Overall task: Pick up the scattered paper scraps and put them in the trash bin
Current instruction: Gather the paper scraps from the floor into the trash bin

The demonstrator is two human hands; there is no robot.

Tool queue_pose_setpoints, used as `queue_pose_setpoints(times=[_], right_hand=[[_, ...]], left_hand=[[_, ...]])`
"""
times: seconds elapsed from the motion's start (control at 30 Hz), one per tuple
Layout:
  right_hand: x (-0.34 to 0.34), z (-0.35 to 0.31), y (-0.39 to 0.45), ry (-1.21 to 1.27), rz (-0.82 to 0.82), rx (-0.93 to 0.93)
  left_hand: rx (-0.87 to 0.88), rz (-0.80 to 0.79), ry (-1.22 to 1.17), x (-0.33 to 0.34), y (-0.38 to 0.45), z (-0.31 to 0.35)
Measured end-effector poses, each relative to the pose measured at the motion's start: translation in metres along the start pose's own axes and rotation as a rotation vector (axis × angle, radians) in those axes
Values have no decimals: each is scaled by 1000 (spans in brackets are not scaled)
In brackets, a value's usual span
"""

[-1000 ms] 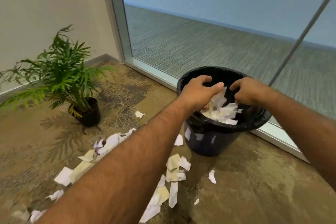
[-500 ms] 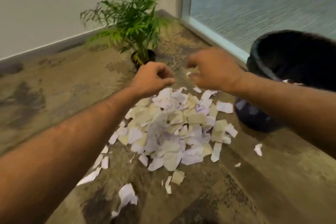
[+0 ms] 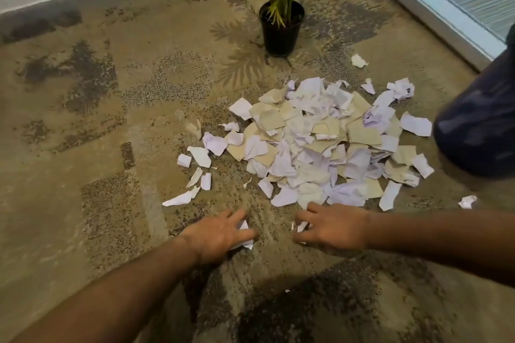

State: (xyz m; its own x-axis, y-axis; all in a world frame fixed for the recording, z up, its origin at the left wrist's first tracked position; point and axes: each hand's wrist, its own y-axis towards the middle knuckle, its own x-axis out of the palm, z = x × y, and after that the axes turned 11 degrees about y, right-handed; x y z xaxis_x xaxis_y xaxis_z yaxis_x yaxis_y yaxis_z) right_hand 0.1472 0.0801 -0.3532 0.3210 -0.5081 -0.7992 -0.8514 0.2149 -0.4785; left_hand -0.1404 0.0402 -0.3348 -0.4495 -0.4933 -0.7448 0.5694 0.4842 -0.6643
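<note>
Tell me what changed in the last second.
Both hands left the trash bin and came down to the carpet: the left hand and the right hand each close on a scrap at the near edge of the paper pile. Pile and potted plant stayed put.

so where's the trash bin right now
In the head view the dark trash bin is cut off at the right edge, standing on the carpet just right of the paper pile, near the window frame.

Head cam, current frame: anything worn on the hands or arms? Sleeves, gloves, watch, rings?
Nothing visible. Left hand and right hand are bare, no gloves. Both forearms are uncovered up to the frame edge: no sleeves, watch or wristband in view. No rings show, though some fingers are partly hidden.
</note>
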Motion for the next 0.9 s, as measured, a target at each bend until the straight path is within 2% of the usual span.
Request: queue_pose_setpoints(times=[0.13,0.3,0.5,0.6,0.63,0.7,0.77,0.83,0.9], right_hand=[[12,13,-8,152,152,-1],[26,15,-12,352,334,63],[29,12,-9,394,419,100],[29,9,-9,485,493,161],[30,8,-7,524,511,175],[32,6,-3,589,526,194],[32,3,1,617,587,200],[34,0,4,602,619,225],[35,-3,5,528,616,256]], left_hand=[[-46,162,-153,8,2,-2],[-128,218,-305,14,7,6],[-247,382,-745,5,16,26],[-369,438,-1005,-2,18,24],[-393,450,-1023,-4,17,21],[-385,503,-862,-1,13,14],[-294,517,-624,8,6,8],[-152,431,-379,22,-2,2],[-55,259,-159,37,-8,-6]])
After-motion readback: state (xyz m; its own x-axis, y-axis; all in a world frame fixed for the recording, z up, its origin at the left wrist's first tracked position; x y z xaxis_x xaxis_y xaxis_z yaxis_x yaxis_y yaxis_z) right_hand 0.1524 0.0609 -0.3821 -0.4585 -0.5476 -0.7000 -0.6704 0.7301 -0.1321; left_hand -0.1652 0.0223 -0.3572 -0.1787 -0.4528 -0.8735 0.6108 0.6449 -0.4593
